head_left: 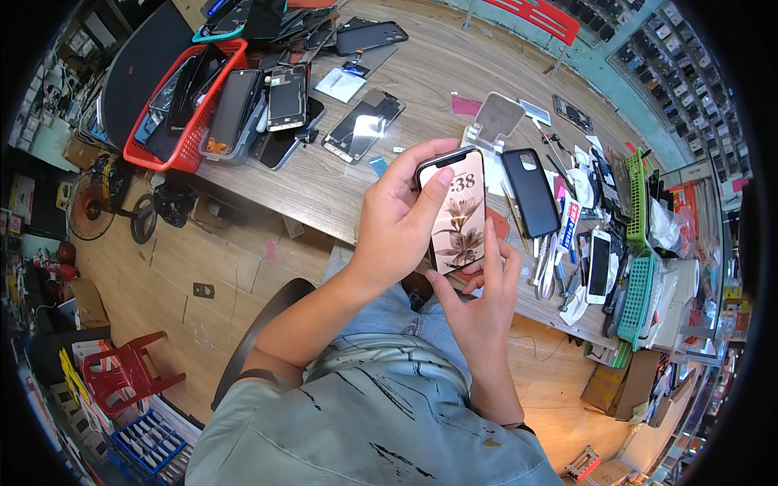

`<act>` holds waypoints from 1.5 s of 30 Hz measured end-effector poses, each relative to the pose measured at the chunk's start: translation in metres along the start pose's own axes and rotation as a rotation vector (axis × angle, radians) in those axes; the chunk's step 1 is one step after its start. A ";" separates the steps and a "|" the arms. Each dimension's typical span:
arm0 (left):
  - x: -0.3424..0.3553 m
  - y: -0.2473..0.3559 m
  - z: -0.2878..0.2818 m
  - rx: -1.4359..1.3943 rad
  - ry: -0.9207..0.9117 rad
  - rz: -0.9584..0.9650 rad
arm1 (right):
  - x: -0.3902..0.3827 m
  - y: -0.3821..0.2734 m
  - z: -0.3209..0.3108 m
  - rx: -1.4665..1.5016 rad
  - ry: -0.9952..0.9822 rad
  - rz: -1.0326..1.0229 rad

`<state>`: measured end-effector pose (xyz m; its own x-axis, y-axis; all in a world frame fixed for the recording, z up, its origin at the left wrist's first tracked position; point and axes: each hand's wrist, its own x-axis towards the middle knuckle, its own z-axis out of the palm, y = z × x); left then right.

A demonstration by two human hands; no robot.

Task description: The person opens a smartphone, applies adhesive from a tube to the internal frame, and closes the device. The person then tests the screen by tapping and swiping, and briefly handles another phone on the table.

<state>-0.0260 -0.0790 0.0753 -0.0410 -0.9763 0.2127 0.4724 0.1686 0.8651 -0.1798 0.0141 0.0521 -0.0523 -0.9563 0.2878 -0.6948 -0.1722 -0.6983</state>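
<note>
A smartphone point(460, 215) is held up over the table's front edge, its screen lit with a pale pink wallpaper of a brown flower. My left hand point(397, 212) grips it from the left, with the thumb lying over the upper screen and the fingers behind the top. At the lower end, my right hand point(484, 304) is closed about the phone, index finger along the right edge and thumb by the bottom corner. Just right of the phone lies a black phone case point(531, 193). A grey phone stand point(498, 118) stands behind it.
On the wooden table point(304, 198), a red basket point(188, 138) of phone parts stands at left, beside a bare phone screen point(365, 125). Tools, a glue tube point(570, 227), a white phone point(599, 266) and green baskets point(638, 296) crowd the right. A red chair point(134, 373) stands lower left.
</note>
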 end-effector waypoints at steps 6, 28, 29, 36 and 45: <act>0.000 0.001 -0.001 0.004 -0.005 -0.027 | 0.000 0.001 0.000 -0.002 -0.003 0.010; 0.000 -0.001 0.000 -0.034 -0.012 -0.022 | -0.001 0.000 -0.004 0.018 0.015 0.021; 0.000 -0.002 -0.001 -0.031 -0.014 -0.019 | 0.000 -0.001 -0.005 0.019 0.012 0.029; 0.000 -0.008 -0.004 0.028 -0.030 0.028 | 0.000 -0.006 -0.006 0.044 0.013 0.061; 0.000 -0.006 -0.004 0.034 -0.034 0.021 | -0.001 -0.002 -0.005 0.036 0.004 0.031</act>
<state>-0.0252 -0.0801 0.0683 -0.0618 -0.9674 0.2456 0.4431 0.1939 0.8752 -0.1822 0.0161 0.0564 -0.0763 -0.9604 0.2681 -0.6665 -0.1508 -0.7301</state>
